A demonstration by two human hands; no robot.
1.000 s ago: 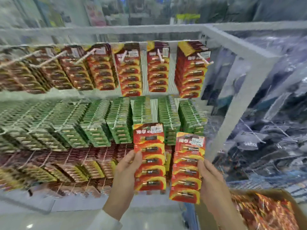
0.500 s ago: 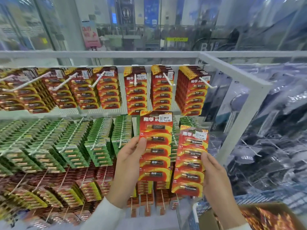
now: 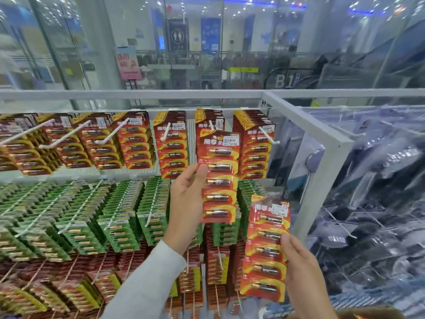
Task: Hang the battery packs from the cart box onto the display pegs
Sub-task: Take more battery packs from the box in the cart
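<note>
My left hand [image 3: 185, 201] grips a red and yellow battery pack [image 3: 219, 178] by its left edge and holds it up in front of the top row, just below a white peg [image 3: 211, 125] with red packs behind it. My right hand [image 3: 301, 272] holds a second red battery pack [image 3: 266, 247] lower and to the right, upright, gripped at its right edge. Only the brown rim of the cart box [image 3: 368, 313] shows at the bottom right corner.
The top row carries red packs on white pegs [image 3: 268, 134]; green packs [image 3: 119, 215] fill the middle row and red and yellow ones hang below. A white frame post [image 3: 322, 171] borders the display on the right, with clear-bagged goods [image 3: 372, 192] beyond it.
My left hand has lifted its pack from the green row up to the top row of pegs. The right hand's pack has stayed low. The view has tilted upward.
</note>
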